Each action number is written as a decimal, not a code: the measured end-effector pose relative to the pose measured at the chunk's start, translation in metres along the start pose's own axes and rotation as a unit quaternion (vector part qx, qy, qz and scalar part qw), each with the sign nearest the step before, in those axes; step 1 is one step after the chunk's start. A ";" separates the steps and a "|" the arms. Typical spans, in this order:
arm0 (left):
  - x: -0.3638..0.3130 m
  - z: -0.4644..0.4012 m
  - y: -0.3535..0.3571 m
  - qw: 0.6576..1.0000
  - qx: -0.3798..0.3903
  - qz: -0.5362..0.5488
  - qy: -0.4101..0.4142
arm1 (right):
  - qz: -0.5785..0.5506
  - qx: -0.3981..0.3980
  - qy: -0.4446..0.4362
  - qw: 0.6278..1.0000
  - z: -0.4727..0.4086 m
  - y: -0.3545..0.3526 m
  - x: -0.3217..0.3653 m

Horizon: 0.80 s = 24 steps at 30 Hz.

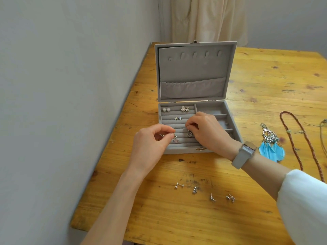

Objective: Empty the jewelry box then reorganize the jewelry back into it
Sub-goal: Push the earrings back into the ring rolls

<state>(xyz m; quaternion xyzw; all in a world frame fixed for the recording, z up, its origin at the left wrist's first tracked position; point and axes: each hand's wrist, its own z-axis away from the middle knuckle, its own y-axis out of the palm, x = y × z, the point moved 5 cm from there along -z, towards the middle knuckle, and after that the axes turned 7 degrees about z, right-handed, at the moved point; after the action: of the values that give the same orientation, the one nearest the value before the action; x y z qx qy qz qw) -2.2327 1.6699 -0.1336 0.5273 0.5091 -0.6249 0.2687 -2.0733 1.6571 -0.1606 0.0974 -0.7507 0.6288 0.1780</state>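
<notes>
Stud earrings [203, 191] before box [184, 150], necklace [293, 140] right

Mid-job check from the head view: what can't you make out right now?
- Right-side compartments of the jewelry box: mostly covered by the right hand.
- Pinch of the left hand on the dangling earring: hidden behind the fingertips.
- Bead necklace: runs behind the white sleeve.
- Stud earrings on the table: too small for design.

Grey jewelry box [196, 71] open, lid upright; earrings [184, 108] in ring rolls.
</notes>
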 end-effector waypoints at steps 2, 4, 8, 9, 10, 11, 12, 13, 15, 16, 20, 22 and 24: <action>0.000 0.000 0.000 1.000 0.001 0.000 -0.002 | 0.008 -0.005 0.001 1.000 0.000 0.001 0.000; 0.000 -0.001 0.000 1.000 0.001 0.004 -0.006 | 0.007 -0.010 0.009 1.000 0.001 0.001 0.000; 0.001 -0.002 0.002 1.000 0.001 0.009 -0.009 | 0.009 -0.006 0.009 1.000 0.002 0.000 0.000; 0.001 -0.002 0.003 1.000 0.001 0.008 -0.009 | 0.009 -0.005 0.008 1.000 0.002 0.000 0.001; 0.001 -0.002 0.003 1.000 0.000 0.008 -0.009 | 0.007 -0.004 0.008 1.000 0.001 0.000 0.000; 0.001 -0.003 0.004 1.000 0.000 0.008 -0.009 | 0.003 -0.004 0.008 1.000 0.001 0.001 0.000; 0.000 -0.003 0.005 1.000 -0.001 0.008 -0.008 | -0.003 -0.006 0.009 1.000 0.001 0.000 -0.001; 0.000 -0.004 0.005 1.000 -0.001 0.006 -0.008 | -0.009 -0.009 0.009 1.000 0.002 0.000 -0.002; -0.002 -0.005 0.006 1.000 -0.001 0.003 -0.009 | -0.017 -0.013 0.004 1.000 0.004 -0.001 -0.004; -0.002 -0.006 0.007 1.000 0.000 0.005 -0.010 | -0.019 -0.015 0.000 1.000 0.004 -0.002 -0.004; -0.002 -0.008 0.008 1.000 0.005 0.006 -0.015 | -0.020 -0.018 -0.009 1.000 0.006 -0.003 -0.007; -0.002 -0.008 0.009 1.000 0.006 0.008 -0.017 | -0.025 -0.018 -0.018 0.999 0.009 -0.005 -0.007; -0.002 -0.008 0.010 1.000 0.009 0.008 -0.019 | -0.027 -0.020 -0.032 0.999 0.014 -0.006 -0.008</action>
<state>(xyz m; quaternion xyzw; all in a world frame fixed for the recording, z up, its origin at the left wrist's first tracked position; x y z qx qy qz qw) -2.2201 1.6731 -0.1343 0.5221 0.4937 -0.6372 0.2786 -2.0660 1.6417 -0.1598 0.1341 -0.7653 0.6055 0.1722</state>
